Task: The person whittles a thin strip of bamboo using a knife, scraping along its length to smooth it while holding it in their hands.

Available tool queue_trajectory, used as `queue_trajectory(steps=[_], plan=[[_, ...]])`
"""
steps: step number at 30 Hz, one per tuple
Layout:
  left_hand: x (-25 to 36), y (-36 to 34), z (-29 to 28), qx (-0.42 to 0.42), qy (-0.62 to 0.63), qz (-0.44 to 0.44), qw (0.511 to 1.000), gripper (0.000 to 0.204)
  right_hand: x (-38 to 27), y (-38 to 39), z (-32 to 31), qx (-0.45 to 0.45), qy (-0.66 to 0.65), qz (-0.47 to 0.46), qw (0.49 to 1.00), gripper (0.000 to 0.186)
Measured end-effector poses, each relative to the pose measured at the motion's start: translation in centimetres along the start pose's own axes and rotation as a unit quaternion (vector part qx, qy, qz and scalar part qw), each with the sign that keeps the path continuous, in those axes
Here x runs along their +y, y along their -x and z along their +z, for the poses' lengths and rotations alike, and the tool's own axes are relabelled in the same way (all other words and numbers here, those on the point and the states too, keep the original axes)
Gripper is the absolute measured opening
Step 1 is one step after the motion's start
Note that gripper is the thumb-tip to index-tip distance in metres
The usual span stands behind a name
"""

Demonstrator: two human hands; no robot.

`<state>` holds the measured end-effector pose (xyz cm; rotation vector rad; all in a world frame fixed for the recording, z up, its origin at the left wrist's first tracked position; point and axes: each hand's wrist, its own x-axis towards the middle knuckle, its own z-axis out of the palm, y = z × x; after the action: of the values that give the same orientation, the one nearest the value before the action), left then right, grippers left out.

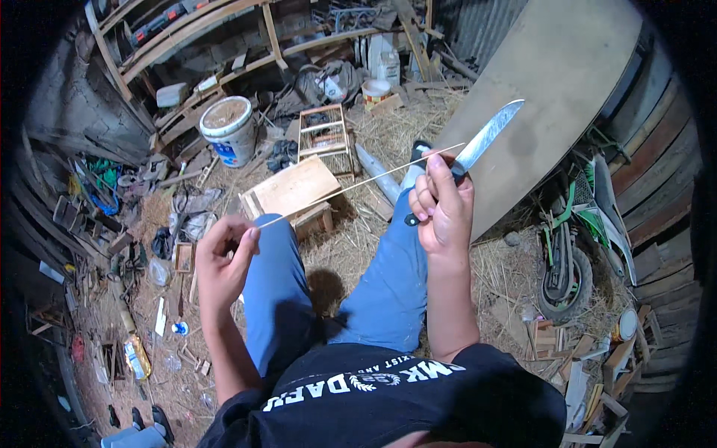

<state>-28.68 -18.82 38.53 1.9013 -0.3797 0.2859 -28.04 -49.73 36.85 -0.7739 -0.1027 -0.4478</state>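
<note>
A long, thin wooden strip [358, 184] stretches slantwise in front of me, above my knees. My left hand [224, 263] pinches its near left end between thumb and fingers. A knife [489, 137] with a broad shiny blade is gripped by its dark handle in my right hand [447, 207], the tip pointing up and to the right. The strip's far end passes by my right thumb at the base of the blade; whether it touches the edge cannot be told. Beyond my left knee stands a low wooden bench [295, 185].
Straw and wood scraps cover the floor. A slatted wooden frame [323, 134] and a white bucket [227, 131] stand ahead. A large tan board [553, 89] leans at the right, beside a small green-and-white motorbike [571, 254]. At the lower left, another person's foot [160, 424] shows.
</note>
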Motion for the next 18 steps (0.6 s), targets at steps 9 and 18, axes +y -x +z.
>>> queue_trajectory(steps=[9,18], plan=[[0.8,2.1,-4.1,0.035,0.043,0.015,0.998,0.005,-2.9,1.5,5.1,-0.044,0.024,-0.048,0.998,0.01],[1.1,2.3,-5.2,0.087,0.079,0.038,0.992,0.004,-3.6,2.2,5.7,-0.045,0.006,-0.068,0.997,0.008]])
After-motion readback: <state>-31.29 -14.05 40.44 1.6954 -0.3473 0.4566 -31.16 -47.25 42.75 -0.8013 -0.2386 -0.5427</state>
